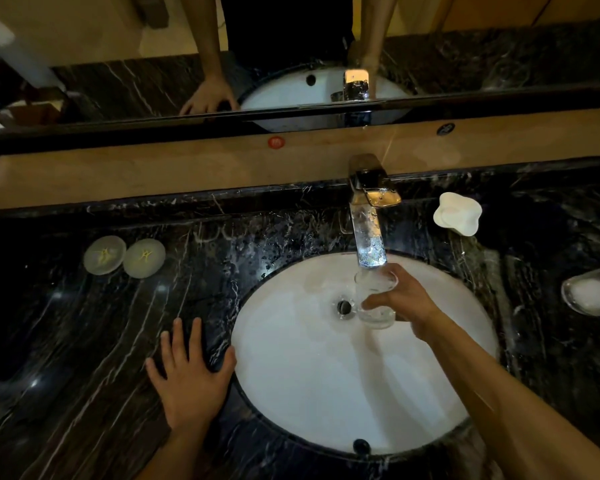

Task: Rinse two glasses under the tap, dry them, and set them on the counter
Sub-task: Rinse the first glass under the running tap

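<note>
One dark marble worktop (94, 341) surrounds one white oval sink (326, 393), the landmark here. Behind the sink, one mirror (118, 81) runs along the wall, and one chrome tap (369, 223) reaches over the sink's far rim. The left hand (191, 379) lies flat and spread on the worktop, holding nothing, thumb at the sink's left edge; bare worktop stretches left of it. The right hand (400, 301) is curled around one clear glass (374, 299), upright over the sink just under the tap spout, beside the drain (344, 307). Two round coasters (123, 257) sit touching, well left of the sink. One white dish (457, 213) sits right of the tap, and one clear dish (591, 294) lies further right of the sink.
</note>
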{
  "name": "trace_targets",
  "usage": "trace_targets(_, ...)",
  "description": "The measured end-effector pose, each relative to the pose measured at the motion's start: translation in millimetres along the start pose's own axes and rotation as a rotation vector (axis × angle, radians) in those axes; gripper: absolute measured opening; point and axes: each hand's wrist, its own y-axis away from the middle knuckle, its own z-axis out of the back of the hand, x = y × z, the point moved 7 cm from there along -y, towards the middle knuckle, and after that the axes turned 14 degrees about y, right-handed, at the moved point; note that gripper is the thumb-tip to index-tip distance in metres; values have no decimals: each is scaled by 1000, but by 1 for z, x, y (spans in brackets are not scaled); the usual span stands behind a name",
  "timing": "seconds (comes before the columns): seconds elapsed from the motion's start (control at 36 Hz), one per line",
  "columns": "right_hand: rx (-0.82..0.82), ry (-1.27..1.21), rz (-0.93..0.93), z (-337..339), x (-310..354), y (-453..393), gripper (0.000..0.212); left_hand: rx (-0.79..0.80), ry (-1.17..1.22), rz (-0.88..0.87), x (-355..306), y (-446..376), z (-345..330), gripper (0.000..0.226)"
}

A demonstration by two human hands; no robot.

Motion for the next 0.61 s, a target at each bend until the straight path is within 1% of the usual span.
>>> trace_targets(0.08,96,-48,1,-13,4,4,78,5,-1,0,0,0,-1,87)
trace_targets(0.17,178,-107,43,-26,12,8,66,5,1,3,0,0,-1,86)
trace_targets(0.19,194,-125,51,-30,14,8,67,2,3,2,0,0,0,86)
trace_targets(0.25,190,-137,75,-35,17,8,78,-1,5,0,-1,0,1,86)
trace_targets(0.31,141,-132,113,-37,20,5,85,3,1,2,-1,0,0,86)
trace_targets(0.39,34,-91,166,-36,22,3,83,3,0,3,-1,0,1,86)
trace_targets(0.5,-133,40,191,-26,27,5,82,3,-2,3,-1,0,1,86)
trace_targets(0.61,-277,156,267,-10,36,13,80,2,-4,2,-2,1,1,87)
